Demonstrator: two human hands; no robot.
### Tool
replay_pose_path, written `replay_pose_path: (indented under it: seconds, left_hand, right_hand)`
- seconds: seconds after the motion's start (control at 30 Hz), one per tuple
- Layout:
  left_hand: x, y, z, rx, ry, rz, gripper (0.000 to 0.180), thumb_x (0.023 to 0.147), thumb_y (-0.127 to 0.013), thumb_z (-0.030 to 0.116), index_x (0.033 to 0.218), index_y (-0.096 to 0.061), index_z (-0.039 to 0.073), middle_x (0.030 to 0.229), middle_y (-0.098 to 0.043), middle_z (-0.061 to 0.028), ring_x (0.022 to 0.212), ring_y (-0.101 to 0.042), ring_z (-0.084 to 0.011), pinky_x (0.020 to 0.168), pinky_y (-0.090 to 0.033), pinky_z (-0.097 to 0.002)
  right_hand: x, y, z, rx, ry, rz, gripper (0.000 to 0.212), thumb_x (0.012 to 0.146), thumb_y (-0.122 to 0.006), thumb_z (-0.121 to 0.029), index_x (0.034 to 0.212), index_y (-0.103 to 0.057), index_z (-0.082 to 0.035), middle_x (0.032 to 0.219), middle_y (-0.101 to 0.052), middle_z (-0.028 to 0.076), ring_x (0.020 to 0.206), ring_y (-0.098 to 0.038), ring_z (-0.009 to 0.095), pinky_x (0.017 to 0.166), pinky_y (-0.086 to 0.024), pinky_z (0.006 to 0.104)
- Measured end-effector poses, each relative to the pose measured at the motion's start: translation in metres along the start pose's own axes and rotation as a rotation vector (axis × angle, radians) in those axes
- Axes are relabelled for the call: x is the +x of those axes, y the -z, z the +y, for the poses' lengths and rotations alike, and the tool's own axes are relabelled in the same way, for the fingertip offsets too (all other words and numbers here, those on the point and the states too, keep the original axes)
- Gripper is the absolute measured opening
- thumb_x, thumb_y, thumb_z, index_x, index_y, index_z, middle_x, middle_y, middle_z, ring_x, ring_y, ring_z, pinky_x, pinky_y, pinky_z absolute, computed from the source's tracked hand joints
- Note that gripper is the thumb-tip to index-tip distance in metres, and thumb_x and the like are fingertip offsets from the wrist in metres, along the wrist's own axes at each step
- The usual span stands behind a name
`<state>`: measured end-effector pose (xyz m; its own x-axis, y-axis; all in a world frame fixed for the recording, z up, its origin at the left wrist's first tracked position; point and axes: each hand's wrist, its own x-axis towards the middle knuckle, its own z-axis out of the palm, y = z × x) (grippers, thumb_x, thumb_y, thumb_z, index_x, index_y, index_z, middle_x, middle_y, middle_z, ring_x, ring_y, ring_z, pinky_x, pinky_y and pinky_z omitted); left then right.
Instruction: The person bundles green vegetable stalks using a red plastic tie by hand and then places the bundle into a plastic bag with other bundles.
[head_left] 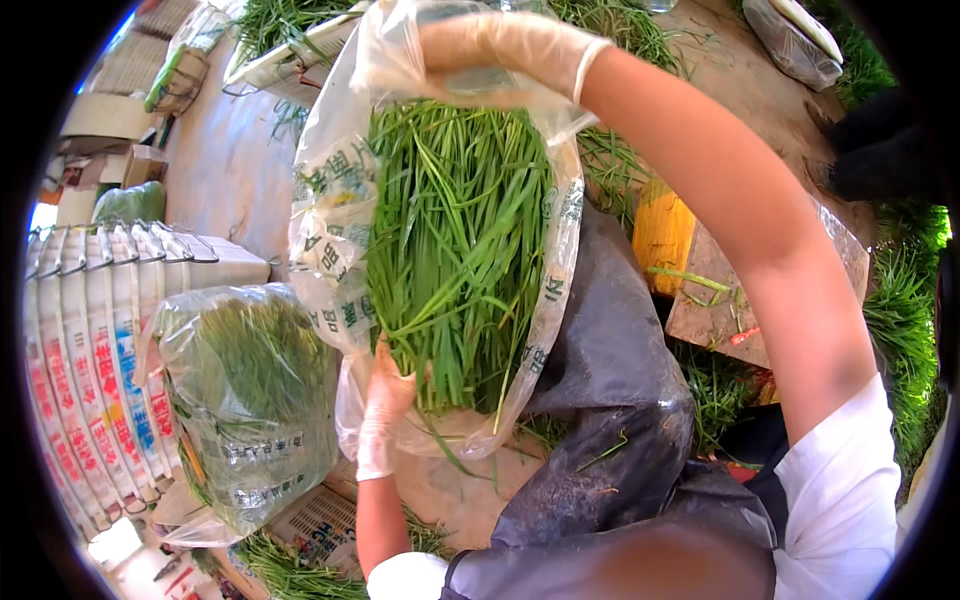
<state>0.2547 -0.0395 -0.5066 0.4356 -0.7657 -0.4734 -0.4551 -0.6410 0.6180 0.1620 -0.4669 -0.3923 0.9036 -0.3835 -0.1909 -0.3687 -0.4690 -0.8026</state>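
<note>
A big bundle of long, flat green leaves like chives [460, 250] lies in a clear plastic bag [330, 250] with dark print, its mouth wide around them. My left hand [388, 400], in a thin whitish glove, grips the near left edge of the bundle, thumb on the leaves and some fingers hidden among them. My right arm arches over the far end. In a similar glove, my right hand [400, 62] is at the bag's far left rim, the film bunched at its fingers; motion blurs it slightly.
A filled bag of greens [250, 380] stands to the left by stacked white crates [100, 350]. At the far side is a white crate of greens [300, 60]. A worn board [770, 290] and yellow object [662, 235] lie right of my dark apron [620, 400]. Another person's dark legs [870, 150] show far right.
</note>
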Motion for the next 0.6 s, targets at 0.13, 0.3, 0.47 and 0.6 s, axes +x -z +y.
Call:
replay_pose_path:
  seconds: [0.13,0.3,0.47,0.6]
  left_hand:
    - [0.022,0.057,0.048,0.813,0.307,-0.209,0.065,0.081,-0.07,0.04,0.131,-0.051,0.002,0.122,-0.06,-0.0245,0.111,-0.061,-0.0346,0.092,-0.048,-0.0397]
    - [0.04,0.038,0.155,0.261,-0.185,0.272,0.05,0.088,-0.065,0.032,0.125,-0.056,-0.001,0.113,-0.065,-0.0219,0.104,-0.063,-0.036,0.091,-0.049,-0.0427]
    - [0.151,-0.069,0.169,0.352,-0.589,0.31,0.083,0.077,-0.075,0.042,0.138,-0.041,-0.005,0.129,-0.053,-0.0226,0.118,-0.052,-0.0336,0.097,-0.043,-0.0415]
    - [0.171,-0.111,0.183,0.595,-0.449,0.352,0.101,0.067,-0.079,0.052,0.141,-0.037,-0.002,0.134,-0.047,-0.0169,0.12,-0.044,-0.0326,0.1,-0.038,-0.0433]
  right_hand:
    - [-0.004,-0.034,0.027,-0.531,-0.076,-0.176,0.034,0.092,-0.053,-0.026,0.119,-0.063,-0.008,0.114,-0.065,0.014,0.102,-0.064,0.025,0.088,-0.051,0.0365]
    - [-0.03,-0.036,0.084,-0.662,-0.229,-0.157,0.036,0.09,-0.052,-0.025,0.119,-0.065,-0.01,0.117,-0.066,0.015,0.107,-0.063,0.029,0.092,-0.049,0.0405]
    - [-0.015,-0.058,0.11,-0.641,-0.188,-0.03,0.032,0.086,-0.056,-0.024,0.114,-0.068,-0.011,0.113,-0.068,0.014,0.104,-0.065,0.029,0.086,-0.051,0.0407]
    - [-0.02,-0.048,0.11,-0.837,-0.138,-0.049,0.03,0.083,-0.059,-0.021,0.109,-0.07,-0.01,0.109,-0.069,0.012,0.099,-0.066,0.028,0.082,-0.052,0.0402]
